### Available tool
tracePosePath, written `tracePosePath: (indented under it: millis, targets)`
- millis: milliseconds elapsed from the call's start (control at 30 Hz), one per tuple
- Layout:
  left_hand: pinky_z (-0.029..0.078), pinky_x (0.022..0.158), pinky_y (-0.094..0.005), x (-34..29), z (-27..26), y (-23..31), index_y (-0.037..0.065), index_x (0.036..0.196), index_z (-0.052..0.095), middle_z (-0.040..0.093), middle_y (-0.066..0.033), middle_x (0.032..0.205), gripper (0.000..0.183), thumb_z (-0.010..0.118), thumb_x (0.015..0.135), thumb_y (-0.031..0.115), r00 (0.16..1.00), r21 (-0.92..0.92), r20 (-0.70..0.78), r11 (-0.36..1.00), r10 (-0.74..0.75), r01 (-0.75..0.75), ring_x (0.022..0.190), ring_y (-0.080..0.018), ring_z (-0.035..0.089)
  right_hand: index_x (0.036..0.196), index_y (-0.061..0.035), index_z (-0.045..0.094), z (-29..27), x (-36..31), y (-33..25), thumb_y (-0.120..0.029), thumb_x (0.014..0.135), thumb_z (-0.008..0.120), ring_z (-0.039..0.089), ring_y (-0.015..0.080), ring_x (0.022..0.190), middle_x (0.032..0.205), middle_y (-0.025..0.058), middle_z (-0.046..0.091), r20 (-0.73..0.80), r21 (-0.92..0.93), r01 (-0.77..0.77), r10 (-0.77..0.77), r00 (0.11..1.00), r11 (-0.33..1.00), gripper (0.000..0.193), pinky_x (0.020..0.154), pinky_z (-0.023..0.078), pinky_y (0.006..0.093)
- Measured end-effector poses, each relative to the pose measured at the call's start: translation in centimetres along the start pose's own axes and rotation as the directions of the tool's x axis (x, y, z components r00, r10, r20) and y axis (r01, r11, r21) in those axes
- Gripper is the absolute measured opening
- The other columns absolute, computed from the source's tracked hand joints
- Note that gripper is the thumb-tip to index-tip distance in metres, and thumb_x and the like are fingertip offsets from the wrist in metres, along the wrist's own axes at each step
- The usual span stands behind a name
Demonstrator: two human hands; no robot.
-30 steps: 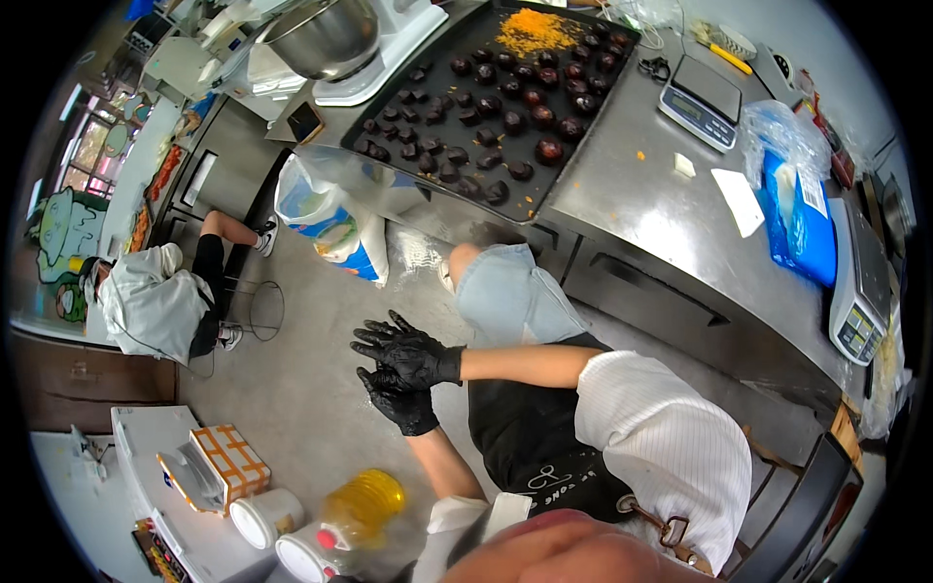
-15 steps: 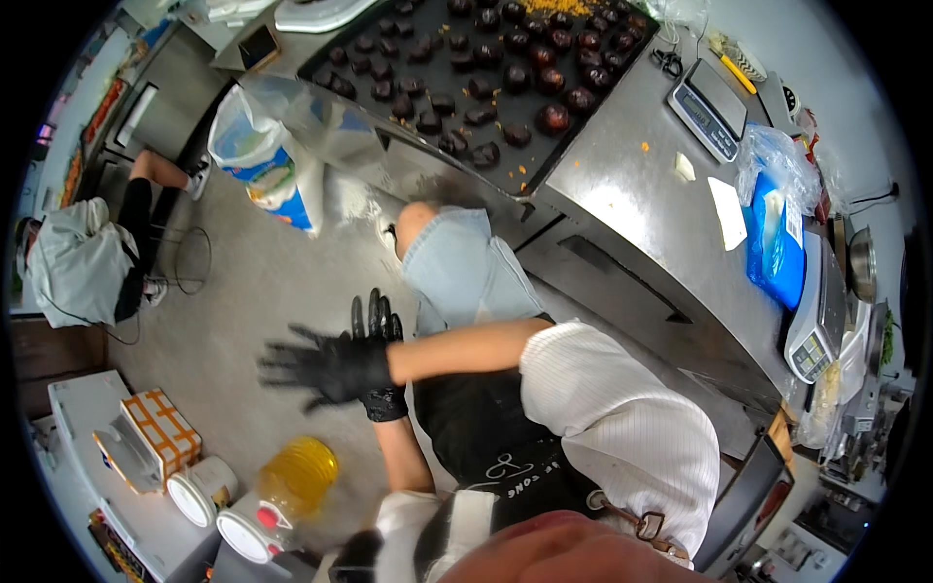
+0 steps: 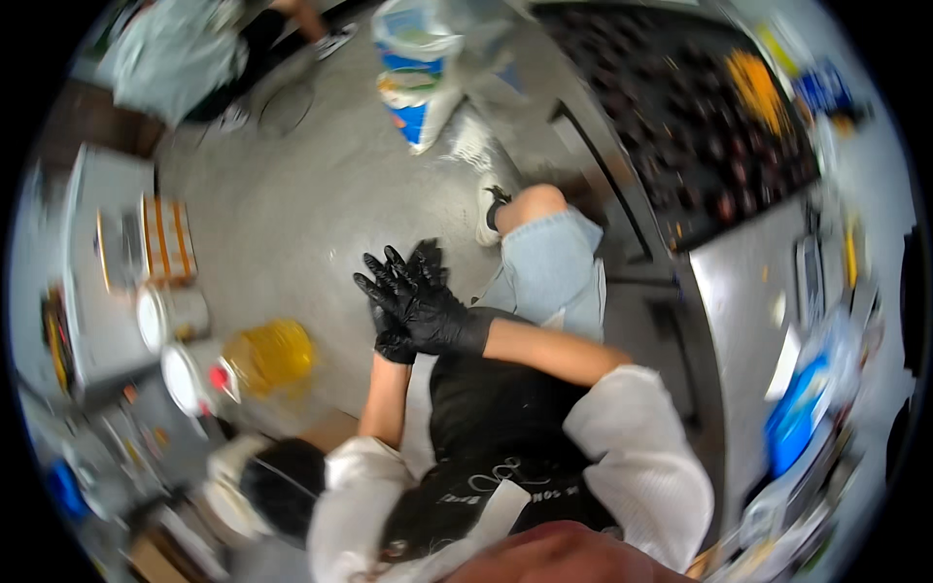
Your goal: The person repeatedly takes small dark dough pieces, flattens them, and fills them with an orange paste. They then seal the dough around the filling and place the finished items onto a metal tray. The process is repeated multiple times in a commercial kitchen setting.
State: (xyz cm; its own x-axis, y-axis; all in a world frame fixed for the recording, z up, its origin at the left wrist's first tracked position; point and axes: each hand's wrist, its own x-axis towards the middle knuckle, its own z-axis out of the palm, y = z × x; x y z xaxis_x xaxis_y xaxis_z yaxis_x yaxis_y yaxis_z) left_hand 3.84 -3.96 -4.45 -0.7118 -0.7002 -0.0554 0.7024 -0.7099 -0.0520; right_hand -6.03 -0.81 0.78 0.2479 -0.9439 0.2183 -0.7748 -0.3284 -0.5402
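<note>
Black gloves cover both of my hands, which meet in front of my dark apron (image 3: 515, 428). My right hand (image 3: 432, 316) lies across my left hand (image 3: 394, 343), touching it, with its fingers stretched out and apart. Behind it my left hand is partly hidden; its fingertips show above, extended. Neither hand holds anything that I can see. Below and to the left of them stands a large clear jug of yellow oil (image 3: 272, 355).
A dark tray (image 3: 695, 228) of dark round pieces and orange shreds rests on the steel counter (image 3: 724, 311). An opened bag (image 3: 418, 83) stands on the floor. White tubs (image 3: 175, 318) and an orange-striped box (image 3: 168, 238) are at left. Another person (image 3: 180, 58) sits at upper left.
My view has swung to the right and down the floor, so the tray shifts to the upper right. My right hand, blurred and spread before, now rests over the left with fingers closer in.
</note>
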Motion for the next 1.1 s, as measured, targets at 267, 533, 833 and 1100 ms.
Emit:
tracePosePath:
  millis: [267, 533, 833, 1100]
  targets:
    - [0.028, 0.113, -0.0418, 1.1, -0.8, -3.1, 0.008, 0.145, 0.025, 0.035, -0.0163, 0.146, 0.060, 0.033, 0.098, 0.044, 0.990, 0.286, -0.021, 0.949, 0.142, -0.130, 0.133, -0.0311, 0.037, 0.150, -0.0130, 0.019, -0.9, -0.3, 1.7, -0.054, 0.085, 0.050, 0.008, 0.0393, 0.143, 0.155, 0.0193, 0.011, 0.004, -0.109, 0.029, -0.028, 1.000, 0.994, 0.083, 0.111, 0.003, 0.0593]
    - [0.022, 0.113, -0.0463, 0.5, 0.8, -3.4, 0.009, 0.148, 0.020, 0.023, -0.0175, 0.152, 0.060, 0.032, 0.099, 0.042, 0.961, 0.160, 0.252, 0.974, 0.115, -0.158, 0.139, -0.0289, 0.027, 0.150, -0.0118, 0.019, 0.0, 0.1, 3.5, -0.054, 0.085, 0.052, 0.009, 0.0411, 0.142, 0.156, 0.0144, 0.014, -0.146, 0.080, -0.007, 0.019, 0.989, 0.997, 0.084, 0.112, 0.006, 0.0588]
    - [0.021, 0.113, -0.0464, 0.6, 2.7, -1.7, 0.016, 0.139, 0.040, 0.046, -0.0060, 0.140, 0.053, 0.038, 0.094, 0.045, 0.991, 0.649, 0.108, 0.761, -0.083, -0.007, 0.130, -0.0194, 0.040, 0.150, -0.0114, 0.016, -2.3, -1.3, 4.1, -0.046, 0.086, 0.052, 0.012, 0.0384, 0.143, 0.154, 0.0203, 0.013, -0.024, -0.250, -0.108, 0.105, 0.994, 0.962, 0.081, 0.110, 0.001, 0.0627]
    - [0.049, 0.071, -0.0332, 2.9, 3.9, -4.7, 0.004, 0.109, 0.054, 0.059, -0.0103, 0.096, 0.048, 0.041, 0.095, 0.048, 0.965, 0.750, -0.239, 0.652, 0.109, 0.112, 0.085, -0.0193, 0.058, 0.128, -0.0072, 0.055, -8.1, 0.7, 3.4, -0.017, 0.082, 0.067, 0.044, 0.0322, 0.127, 0.136, 0.0148, 0.049, -0.424, 0.228, 0.034, 0.068, 0.903, 0.973, 0.049, 0.107, 0.031, 0.0435]
